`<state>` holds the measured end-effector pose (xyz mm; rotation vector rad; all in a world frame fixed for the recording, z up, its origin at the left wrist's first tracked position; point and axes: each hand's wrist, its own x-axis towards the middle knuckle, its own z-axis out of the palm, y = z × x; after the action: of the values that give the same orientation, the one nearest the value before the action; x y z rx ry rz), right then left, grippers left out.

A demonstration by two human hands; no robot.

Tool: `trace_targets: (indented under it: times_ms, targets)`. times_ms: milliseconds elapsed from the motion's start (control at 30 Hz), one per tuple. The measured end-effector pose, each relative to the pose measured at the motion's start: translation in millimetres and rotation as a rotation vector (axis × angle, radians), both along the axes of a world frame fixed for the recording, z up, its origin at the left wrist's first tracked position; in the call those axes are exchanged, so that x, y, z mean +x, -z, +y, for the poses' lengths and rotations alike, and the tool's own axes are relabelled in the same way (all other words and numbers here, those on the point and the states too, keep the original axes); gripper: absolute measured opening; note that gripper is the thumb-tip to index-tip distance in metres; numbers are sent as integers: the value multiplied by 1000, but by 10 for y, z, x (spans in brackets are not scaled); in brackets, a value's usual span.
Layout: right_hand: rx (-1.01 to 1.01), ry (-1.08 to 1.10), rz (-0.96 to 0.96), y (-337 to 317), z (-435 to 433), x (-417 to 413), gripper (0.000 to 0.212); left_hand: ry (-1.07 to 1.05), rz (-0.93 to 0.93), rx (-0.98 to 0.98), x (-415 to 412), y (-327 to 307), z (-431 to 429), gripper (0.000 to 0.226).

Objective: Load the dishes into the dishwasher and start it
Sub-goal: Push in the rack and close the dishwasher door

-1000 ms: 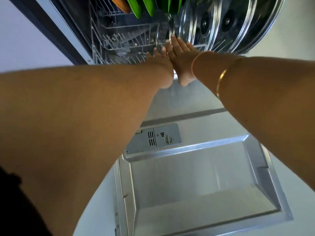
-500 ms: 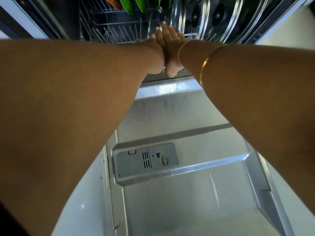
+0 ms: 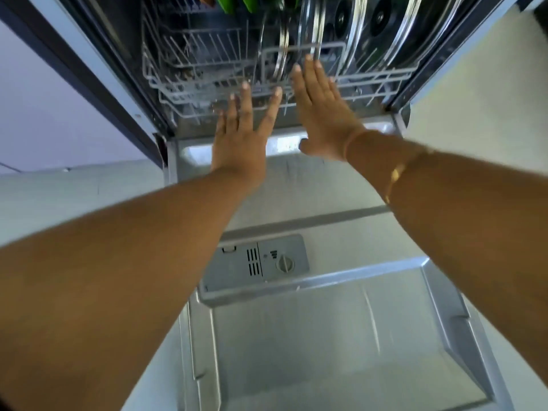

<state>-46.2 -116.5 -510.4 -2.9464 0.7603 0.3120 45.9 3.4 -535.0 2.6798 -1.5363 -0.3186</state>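
The dishwasher's lower rack, a grey wire basket, sits inside the tub at the top of the view. It holds glass lids on the right and green plates further back. My left hand and my right hand are both flat, fingers spread, just in front of the rack's front rail. Neither hand holds anything. The open door lies flat below my arms, with its grey detergent dispenser facing up.
Dark tub frame edges flank the rack on the left and right. A pale floor lies left of the door. A gold bangle is on my right wrist.
The rack has slid back into the tub. My hands, pressed close together against its front before, have spread apart and drawn slightly back. The view has dropped, showing more of the door.
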Motion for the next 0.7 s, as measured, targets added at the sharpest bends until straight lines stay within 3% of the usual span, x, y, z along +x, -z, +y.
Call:
trace_targets:
  times_ms: [200,400,600,700]
  targets:
    - [211,83,5,870,1009,-1432,83,-20,173,27,-888,620,1035,84]
    - [276,42,20,1270,1932,-2184,73,92,417,228,-1914,906,1917,74]
    - [335,-79,160,1358,2770,-2875,65,297,551,633,-2696,870,2579,90]
    - [391,-100,252,1341,3015,-3155,69,340,527,700,-2893,874,2768,87]
